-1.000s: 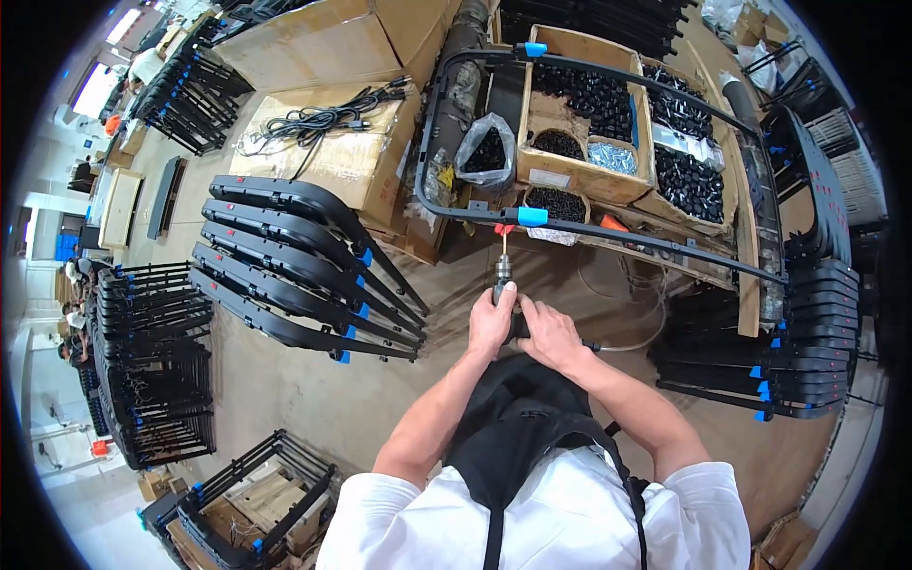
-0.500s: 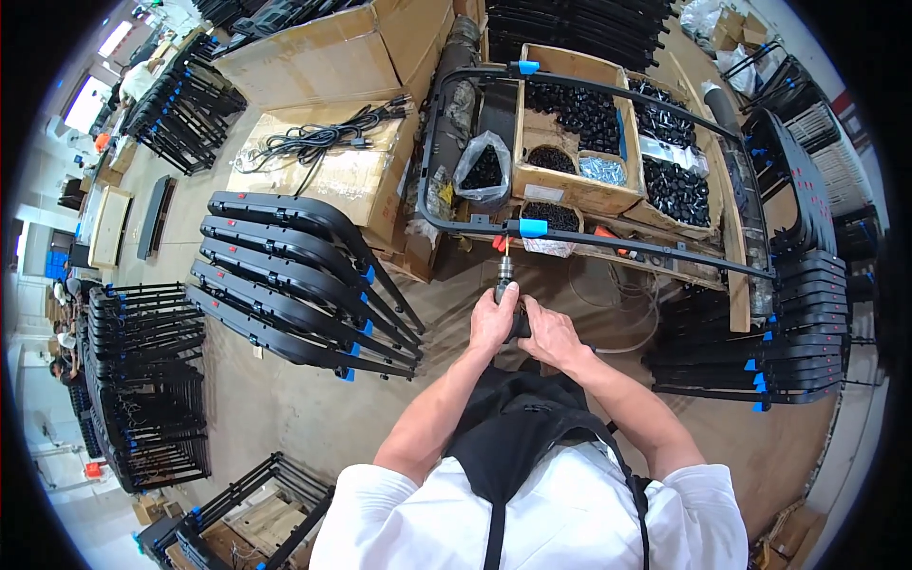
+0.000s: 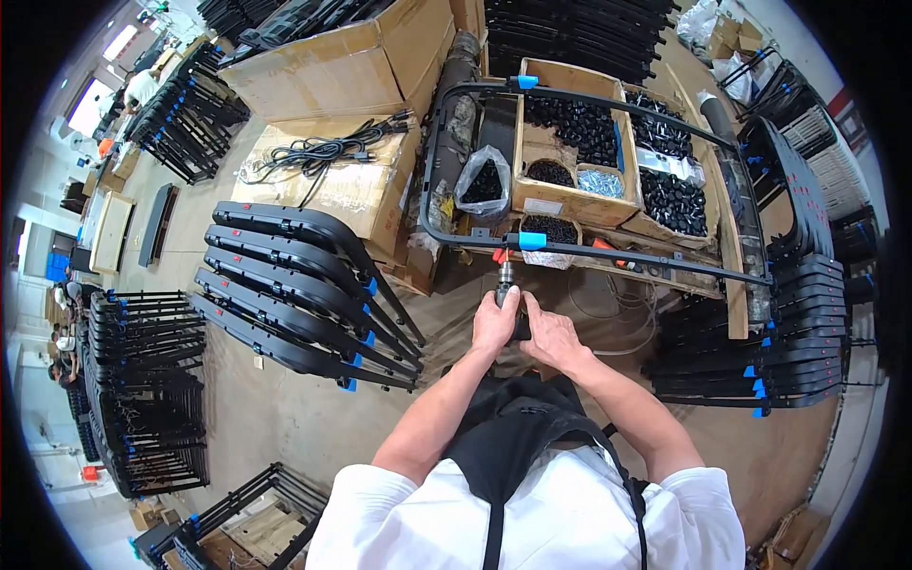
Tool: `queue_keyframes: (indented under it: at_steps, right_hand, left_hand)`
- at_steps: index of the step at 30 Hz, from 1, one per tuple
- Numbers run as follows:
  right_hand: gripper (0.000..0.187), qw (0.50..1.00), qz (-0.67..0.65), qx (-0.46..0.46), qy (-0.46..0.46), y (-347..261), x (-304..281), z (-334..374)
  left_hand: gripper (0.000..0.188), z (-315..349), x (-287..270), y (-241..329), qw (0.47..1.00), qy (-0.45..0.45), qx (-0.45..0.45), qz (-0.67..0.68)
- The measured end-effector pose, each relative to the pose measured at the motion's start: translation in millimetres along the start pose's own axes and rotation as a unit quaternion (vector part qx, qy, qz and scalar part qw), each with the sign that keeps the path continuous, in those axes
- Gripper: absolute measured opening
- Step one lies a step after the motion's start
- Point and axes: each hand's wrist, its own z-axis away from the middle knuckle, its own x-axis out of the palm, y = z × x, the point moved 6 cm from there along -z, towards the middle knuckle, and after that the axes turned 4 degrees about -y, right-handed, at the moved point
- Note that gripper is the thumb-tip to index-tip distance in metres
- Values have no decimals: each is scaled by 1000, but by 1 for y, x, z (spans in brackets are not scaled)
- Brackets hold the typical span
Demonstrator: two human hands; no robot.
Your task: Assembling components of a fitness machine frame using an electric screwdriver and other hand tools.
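Note:
Both hands are closed around a power drill (image 3: 505, 275) in front of my body, its metal chuck pointing away from me. My left hand (image 3: 495, 323) wraps its body from the left, and my right hand (image 3: 551, 336) grips the rear from the right. At the tip, the bit meets the near rail of a black tubular frame (image 3: 617, 254), beside a blue tape patch (image 3: 533, 241); whether it touches or enters the rail, I cannot tell. Small red pieces show near the bit. Much of the drill's body is hidden by my fingers.
Beneath the frame stand a wooden box (image 3: 570, 202) of black parts and screws, a plastic-lined tub (image 3: 484, 195) and a carton (image 3: 708, 224) of black parts. Black cables lie on a cardboard box (image 3: 318, 214). Stacked black frames (image 3: 285, 256) stand left; more (image 3: 798, 323) stand right.
The frame and boxes sit slightly lower in the picture. The gap between the drill's chuck and the near rail looks smaller. Both hands keep their grip.

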Motion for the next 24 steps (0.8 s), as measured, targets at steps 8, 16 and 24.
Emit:
queue_keyframes:
  at_steps: [8,16,24]
  right_hand:
    - [58,996,10,-74,38,-11,4,6]
    - [60,998,0,-66,16,-12,8,10]
    - [57,998,4,-63,15,-15,11,17]
  left_hand:
    - [66,-1,-1,-1,1000,-1,-8,4]
    - [66,9,-3,0,1000,-18,-13,6]
    - [66,16,-2,-6,999,-21,-3,26]
